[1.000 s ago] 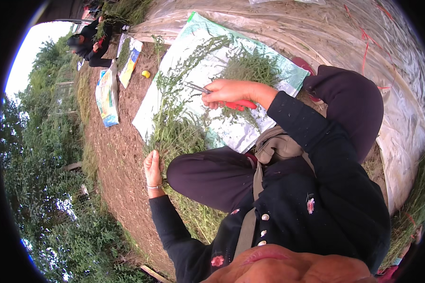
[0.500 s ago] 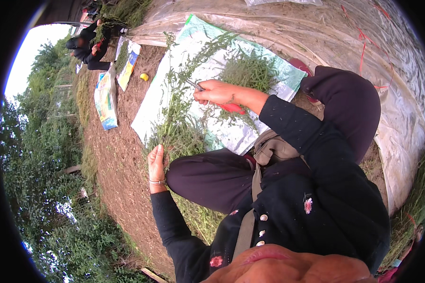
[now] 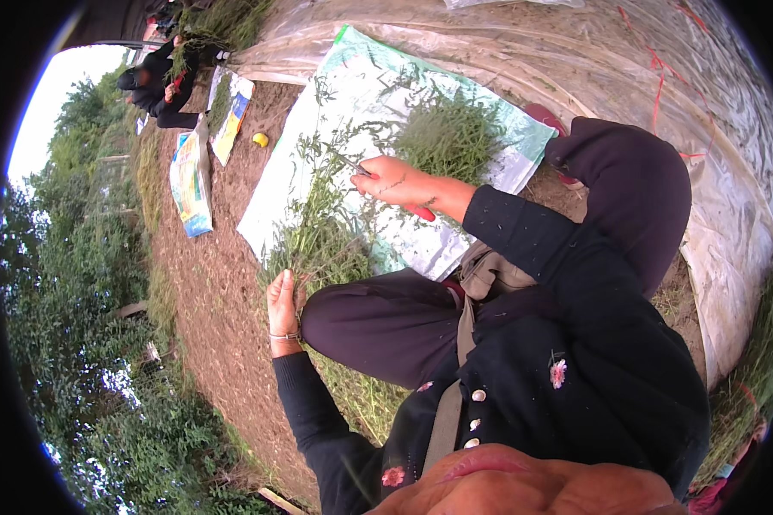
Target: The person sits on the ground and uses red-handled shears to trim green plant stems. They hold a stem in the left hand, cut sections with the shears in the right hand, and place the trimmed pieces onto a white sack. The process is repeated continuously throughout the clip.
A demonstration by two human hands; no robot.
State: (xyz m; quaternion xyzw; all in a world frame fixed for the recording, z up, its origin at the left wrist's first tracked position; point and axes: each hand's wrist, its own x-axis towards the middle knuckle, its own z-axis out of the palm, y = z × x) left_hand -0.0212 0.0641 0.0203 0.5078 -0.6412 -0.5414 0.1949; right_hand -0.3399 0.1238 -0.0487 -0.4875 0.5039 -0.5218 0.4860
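Observation:
My right hand (image 3: 391, 182) is closed on red-handled shears (image 3: 423, 212), their metal blades among leafy stems at upper left; my fingers hide part of the handles. My left hand (image 3: 281, 302), beside my left knee, is closed on the lower ends of a bunch of green plants (image 3: 316, 230), which fans upward over a white and green sheet (image 3: 262, 219). A heap of cut feathery greens (image 3: 447, 137) lies on the sheet, above and right of my right hand, with loose sprigs scattered about.
Another person (image 3: 159, 90) in dark clothing sits at upper left holding plants. Printed sacks (image 3: 189, 184) and a small yellow object (image 3: 260, 139) lie on brown soil. Crumpled plastic film (image 3: 730, 172) with red string borders the right side; trees (image 3: 77, 343) line the left.
My right hand has moved left with the shears, down slightly in the last half second. The bunch's upper stems look shorter and lower, with more sprigs strewn on the sheet's upper part.

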